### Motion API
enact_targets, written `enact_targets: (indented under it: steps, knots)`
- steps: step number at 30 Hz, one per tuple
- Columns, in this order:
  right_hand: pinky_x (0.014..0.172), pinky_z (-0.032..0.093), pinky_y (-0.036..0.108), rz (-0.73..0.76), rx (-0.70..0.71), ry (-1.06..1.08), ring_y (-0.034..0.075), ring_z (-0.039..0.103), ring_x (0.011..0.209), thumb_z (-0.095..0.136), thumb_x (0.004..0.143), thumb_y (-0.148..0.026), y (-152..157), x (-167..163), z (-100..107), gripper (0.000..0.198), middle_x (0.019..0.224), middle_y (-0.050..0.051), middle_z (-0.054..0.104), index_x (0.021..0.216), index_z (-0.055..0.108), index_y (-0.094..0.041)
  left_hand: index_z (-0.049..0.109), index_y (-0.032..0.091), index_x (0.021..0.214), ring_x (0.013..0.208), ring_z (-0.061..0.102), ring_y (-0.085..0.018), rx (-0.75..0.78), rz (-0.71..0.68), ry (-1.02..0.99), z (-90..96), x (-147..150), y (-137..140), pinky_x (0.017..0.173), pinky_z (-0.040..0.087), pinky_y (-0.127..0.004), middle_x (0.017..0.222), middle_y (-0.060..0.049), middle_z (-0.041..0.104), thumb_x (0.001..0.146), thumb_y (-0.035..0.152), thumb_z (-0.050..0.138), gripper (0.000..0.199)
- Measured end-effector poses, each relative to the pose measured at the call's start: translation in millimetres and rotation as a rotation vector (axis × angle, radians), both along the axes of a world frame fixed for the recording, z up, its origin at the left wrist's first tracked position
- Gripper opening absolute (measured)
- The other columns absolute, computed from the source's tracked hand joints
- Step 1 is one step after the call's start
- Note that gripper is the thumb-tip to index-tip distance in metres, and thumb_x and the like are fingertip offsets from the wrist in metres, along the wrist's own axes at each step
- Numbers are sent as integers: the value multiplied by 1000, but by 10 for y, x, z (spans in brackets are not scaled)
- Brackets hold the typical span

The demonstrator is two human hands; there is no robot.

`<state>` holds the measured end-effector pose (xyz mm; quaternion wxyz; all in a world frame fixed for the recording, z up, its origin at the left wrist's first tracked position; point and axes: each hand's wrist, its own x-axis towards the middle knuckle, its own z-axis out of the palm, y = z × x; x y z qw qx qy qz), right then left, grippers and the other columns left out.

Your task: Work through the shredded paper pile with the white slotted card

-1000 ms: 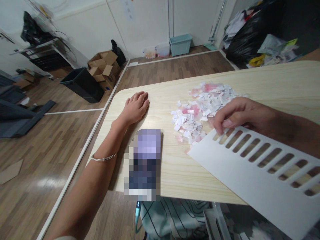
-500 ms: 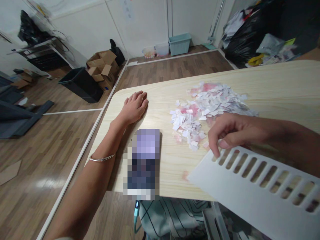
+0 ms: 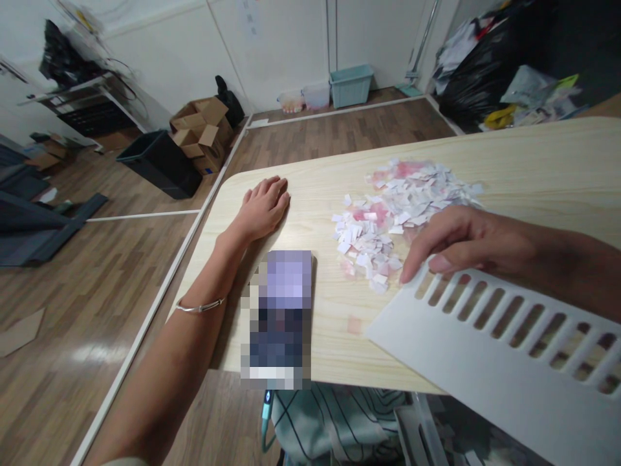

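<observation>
My left hand [image 3: 264,208] lies flat on the pale wooden table [image 3: 320,181] near its left side, fingers stretched out, holding nothing. My right hand [image 3: 451,246] is closed on the upper edge of a white slotted panel [image 3: 466,349], thumb and fingers at its left corner. This panel has a row of long rounded slots and reaches past the table's front edge; its right part runs out of view. Beyond the hand lies a loose pile of small white paper pieces [image 3: 422,197], some pink. One small pinkish piece [image 3: 354,324] lies apart, left of the panel.
A blurred-out phone-like object [image 3: 286,310] with a cable [image 3: 266,414] lies near the front edge. Below that edge are a patterned teal cloth [image 3: 334,421] and a container with paper bits. A black bin [image 3: 162,165], cardboard boxes [image 3: 204,133] and a teal tub [image 3: 351,87] stand on the floor.
My right hand and the panel have shifted slightly, the hand rising a little with the slotted edge. The small pinkish piece by the panel shows more clearly. My left hand stays in place.
</observation>
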<state>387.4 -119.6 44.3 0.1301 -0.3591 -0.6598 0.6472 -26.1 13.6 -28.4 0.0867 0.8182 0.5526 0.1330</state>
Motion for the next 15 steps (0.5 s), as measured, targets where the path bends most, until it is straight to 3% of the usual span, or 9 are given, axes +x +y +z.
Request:
enact_targets:
  steps: [4, 11, 15]
  knots:
    - [44, 25, 21, -103, -107, 50, 8, 43, 45, 91, 106, -38, -27, -84, 17, 25, 56, -6, 60, 109, 99, -15, 62, 25, 190, 192, 50, -46, -7, 5, 18, 14, 22, -18, 162, 34, -74, 204, -21, 58, 129, 55, 40, 71]
    - [42, 22, 21, -24, -129, 74, 8, 46, 40, 87, 111, -39, 55, -24, -122, 28, 55, -7, 62, 115, 98, -14, 60, 23, 192, 194, 48, -47, -20, 10, 36, 44, 57, -25, 162, 35, -75, 206, -22, 55, 129, 55, 38, 73]
    - [43, 26, 21, -60, -148, 15, 10, 52, 46, 91, 107, -40, 20, -68, -37, 29, 61, -2, 69, 114, 98, -13, 61, 26, 191, 193, 49, -46, -11, 6, 24, 43, 60, -16, 162, 34, -74, 205, -20, 57, 130, 55, 39, 71]
